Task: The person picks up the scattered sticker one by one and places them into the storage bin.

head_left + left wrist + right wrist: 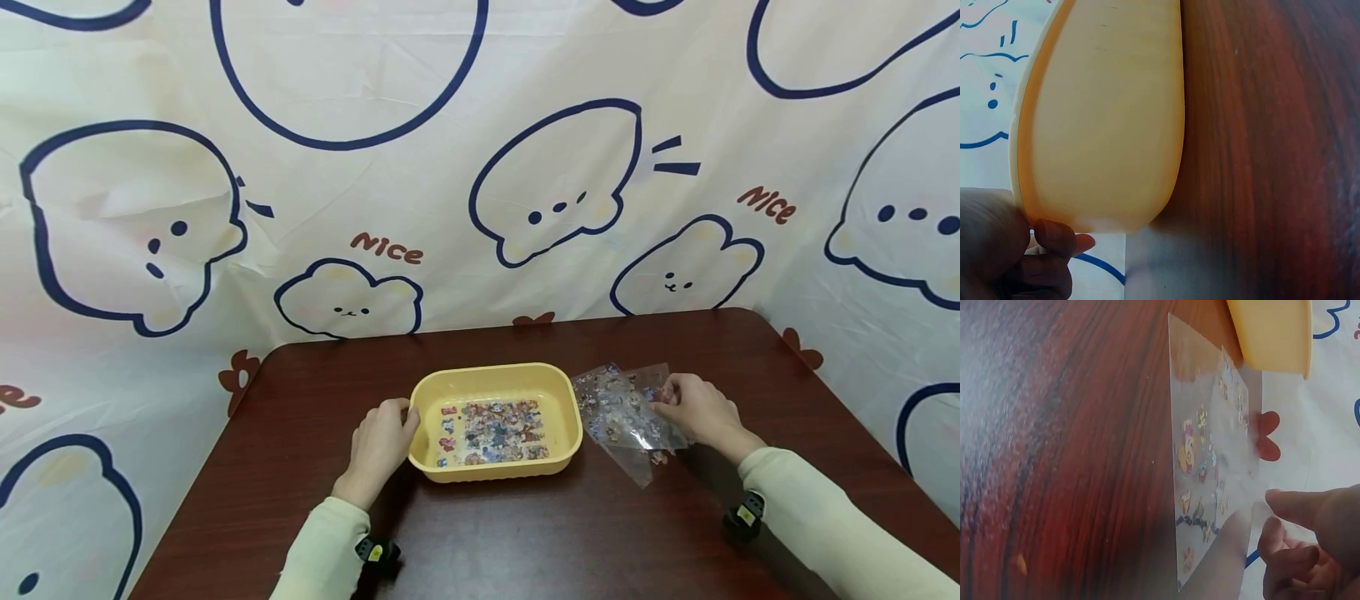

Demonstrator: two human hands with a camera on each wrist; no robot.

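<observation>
A yellow plastic basin point(491, 473) stands on the table, with a sheet of small cartoon stickers point(498, 429) lying flat in it. My left hand point(382, 442) grips the basin's left end at the rim; in the left wrist view, the curled fingers point(1047, 265) meet the corner of the basin point(1107, 119). Right of the basin are several overlapping clear sticker sheets point(618, 408), fanned out and shiny. My right hand point(701, 412) pinches their right edge. The right wrist view shows a raised sheet point(1194, 450) with colourful figures beside the thumb and bent fingers point(1291, 559).
The dark brown wooden table point(495, 533) reaches back to a white cloth point(435, 192) printed with blue cartoon outlines, which also hangs along both sides. Each wrist carries a small black camera, one point(378, 552) on the left and another point(745, 515) on the right.
</observation>
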